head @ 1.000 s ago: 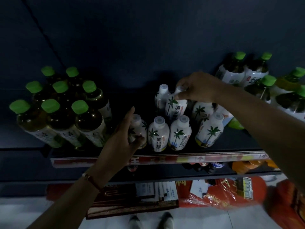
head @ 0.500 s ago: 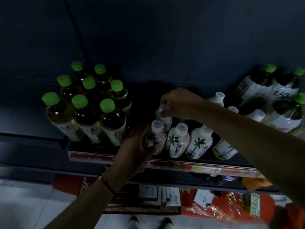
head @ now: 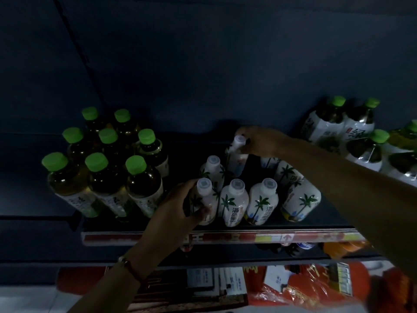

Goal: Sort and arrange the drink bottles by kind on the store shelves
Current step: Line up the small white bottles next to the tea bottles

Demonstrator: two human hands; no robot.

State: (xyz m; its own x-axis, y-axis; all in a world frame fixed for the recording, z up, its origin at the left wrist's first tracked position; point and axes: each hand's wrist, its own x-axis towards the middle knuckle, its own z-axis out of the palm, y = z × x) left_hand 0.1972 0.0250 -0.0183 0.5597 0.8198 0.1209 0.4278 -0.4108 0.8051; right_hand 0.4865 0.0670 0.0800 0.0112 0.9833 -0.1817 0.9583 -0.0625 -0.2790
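Several white coconut-drink bottles with palm-tree labels stand in the middle of a dark shelf [head: 225,230]. My left hand [head: 178,208] grips the front-left white bottle [head: 204,195] around its body. My right hand [head: 259,141] pinches the cap and neck of a white bottle in the back row [head: 237,154]. A cluster of green-capped tea bottles [head: 106,168] fills the shelf's left part. More green-capped bottles with white labels [head: 352,132] stand at the right.
A red price strip [head: 225,238] runs along the shelf's front edge. Below it a lower shelf holds a few dark bottles and an orange one [head: 338,248]. Red packages [head: 304,288] and boxes lie on the floor. A dark wall rises behind the shelf.
My right hand has moved from the front-left of the white group to a bottle at the back. My left hand has closed round the front-left white bottle. The view has shifted slightly.
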